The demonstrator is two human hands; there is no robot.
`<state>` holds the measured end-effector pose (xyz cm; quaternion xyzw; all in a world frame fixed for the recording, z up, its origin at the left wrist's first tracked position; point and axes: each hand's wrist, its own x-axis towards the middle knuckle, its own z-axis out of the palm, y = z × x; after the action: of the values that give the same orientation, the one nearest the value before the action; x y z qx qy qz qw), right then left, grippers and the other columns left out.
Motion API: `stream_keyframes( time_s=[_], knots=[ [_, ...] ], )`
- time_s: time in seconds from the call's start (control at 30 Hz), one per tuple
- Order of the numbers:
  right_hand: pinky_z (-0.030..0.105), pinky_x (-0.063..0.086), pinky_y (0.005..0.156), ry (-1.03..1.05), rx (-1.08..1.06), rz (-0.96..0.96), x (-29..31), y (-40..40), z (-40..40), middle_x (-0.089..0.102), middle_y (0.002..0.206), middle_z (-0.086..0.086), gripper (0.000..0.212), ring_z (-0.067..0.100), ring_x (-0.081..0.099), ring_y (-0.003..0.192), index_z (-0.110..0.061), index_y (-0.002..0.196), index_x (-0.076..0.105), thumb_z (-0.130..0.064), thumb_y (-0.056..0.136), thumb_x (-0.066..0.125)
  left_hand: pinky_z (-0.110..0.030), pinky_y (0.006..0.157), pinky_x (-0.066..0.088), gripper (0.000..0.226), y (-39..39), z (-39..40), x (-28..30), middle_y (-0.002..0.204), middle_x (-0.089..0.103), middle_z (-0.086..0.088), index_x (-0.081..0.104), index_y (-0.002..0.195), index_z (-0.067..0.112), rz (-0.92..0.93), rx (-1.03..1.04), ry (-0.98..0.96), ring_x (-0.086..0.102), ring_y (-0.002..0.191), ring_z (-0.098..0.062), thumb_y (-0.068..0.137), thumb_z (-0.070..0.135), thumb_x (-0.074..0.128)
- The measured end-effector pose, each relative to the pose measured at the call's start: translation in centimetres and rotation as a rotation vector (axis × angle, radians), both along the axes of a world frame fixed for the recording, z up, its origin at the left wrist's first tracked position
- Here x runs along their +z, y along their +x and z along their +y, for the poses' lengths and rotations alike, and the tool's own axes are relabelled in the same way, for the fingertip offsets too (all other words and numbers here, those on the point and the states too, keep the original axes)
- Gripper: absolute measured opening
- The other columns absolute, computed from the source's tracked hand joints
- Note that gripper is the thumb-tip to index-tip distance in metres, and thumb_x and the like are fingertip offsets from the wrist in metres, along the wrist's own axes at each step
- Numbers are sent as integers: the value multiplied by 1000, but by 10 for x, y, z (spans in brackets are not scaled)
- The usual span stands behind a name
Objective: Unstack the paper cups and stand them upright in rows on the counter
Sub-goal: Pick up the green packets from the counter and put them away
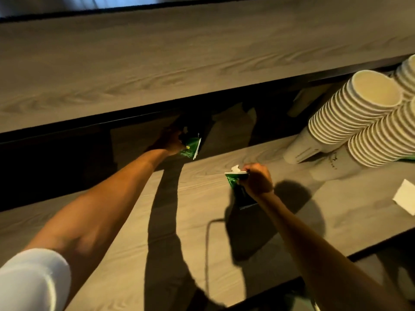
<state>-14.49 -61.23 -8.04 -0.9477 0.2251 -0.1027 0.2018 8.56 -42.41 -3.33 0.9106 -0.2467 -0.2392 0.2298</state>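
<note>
Nearest me, a white sleeve (33,279) sits at the bottom left, and both my forearms reach out over the counter (139,221). My right hand (258,179) is closed around a green cup (235,182), pinching its rim with the body hanging down toward the counter. Farther out, my left hand (169,140) grips a second green cup (190,147) at the dark back edge under the upper shelf (157,63).

No cup stands on the counter yet, I judge. Both are tilted, so either could land on its edge and roll. A white slip (237,169) juts above the right cup's rim and might drop out.

Far right, the white cup stacks (350,117) lie leaning on their sides, touching one another; a careless elbow could send them rolling. A white paper (404,196) lies nearby.

Faint dark marks show on one stack's side, unreadable. The green print is too blurred to name.
</note>
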Motion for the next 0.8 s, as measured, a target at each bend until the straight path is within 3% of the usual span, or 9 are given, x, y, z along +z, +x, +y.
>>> stream_keyframes(
  time_s=[0.13,0.23,0.33,0.4,0.47,0.57,0.67,0.73,0.8],
  knots=[
    [20,46,60,329,-241,-2,8,-4,21,67,80,0,32,14,62,67,-11,86,69,-16,61,88,-35,93,45,51,-13,7,1,135,58,-20,51,140,6,101,10,47,56,123,-36,93,12,68],
    [23,52,65,975,-395,-190,48,-14,45,69,82,8,24,18,64,70,-10,85,71,-8,67,86,-31,77,42,32,-52,23,18,106,64,-14,63,119,10,238,160,-30,62,102,-28,91,24,71],
    [37,57,77,1458,-337,-247,103,-25,79,74,97,18,20,33,70,89,-8,92,73,-7,74,81,-24,69,52,31,-116,41,55,93,65,-1,57,109,13,305,362,-424,65,91,-22,85,6,75],
    [44,58,80,1237,-221,-206,127,-32,98,76,94,11,28,33,72,91,-12,92,75,-27,71,83,-15,64,53,26,-158,53,87,88,71,5,57,110,9,474,399,-602,68,84,-15,89,-4,65],
    [39,58,76,1013,-157,-201,147,-46,110,77,85,3,31,24,74,84,-15,89,77,-36,68,85,-19,62,57,15,-192,66,120,84,78,1,66,105,8,700,465,-725,73,78,-14,95,1,56],
    [31,58,67,983,-175,-260,173,-84,134,77,78,4,20,10,70,72,-11,84,76,-17,69,88,-32,76,58,26,-228,83,161,104,77,-13,73,109,10,982,538,-755,73,92,-26,97,25,54],
    [30,58,63,1064,-341,-363,182,-127,157,75,74,9,22,11,70,68,-7,82,72,-6,67,88,-34,76,59,26,-262,91,181,101,78,-11,74,107,13,1014,369,-685,75,88,-24,92,30,60],
    [33,58,66,1011,-466,-431,180,-150,164,71,75,12,44,10,68,70,-2,84,69,-31,62,92,-37,80,58,33,-280,90,178,103,77,-17,72,111,6,1038,274,-653,73,93,-31,82,22,70],
    [20,53,68,892,-600,-500,184,-187,169,67,78,8,54,-3,61,68,2,83,69,-46,63,85,-35,81,59,34,-303,81,168,109,74,-23,70,114,-1,1127,117,-613,71,98,-34,82,11,70]
  ],
)
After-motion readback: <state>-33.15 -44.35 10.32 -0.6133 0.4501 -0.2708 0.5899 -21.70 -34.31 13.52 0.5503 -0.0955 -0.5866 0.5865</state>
